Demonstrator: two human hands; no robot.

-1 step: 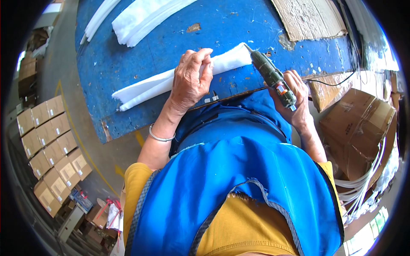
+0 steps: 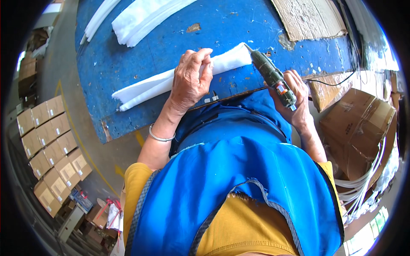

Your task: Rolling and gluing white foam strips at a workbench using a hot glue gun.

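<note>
Head view, looking down: the left hand lies flat, palm down, on a long folded strip of white padding, fingers curled over its far edge and pressing it onto the blue surface. A thin metal bangle circles that wrist. The right hand is closed around the grip of a dark green glue gun, which slants up and to the left so that its nozzle meets the right-hand end of the white strip, just beside the left hand's fingertips. A black cord trails from the gun side toward the right over the edge of the surface.

The strip runs slantwise across the near part of the surface, its left end close to the worn near-left edge, its right end under the nozzle. Farther back, well apart from the hands, more white padding pieces lie in a loose pile at the far left of the surface, and a flat sheet of brown cardboard rests at the far right. Small white scraps dot the paint near the gun.

To the right of the person, an open cardboard box holds white strips that hang over its side. On the floor to the left stand rows of closed cardboard cartons. The person wears a blue apron over a yellow shirt.
</note>
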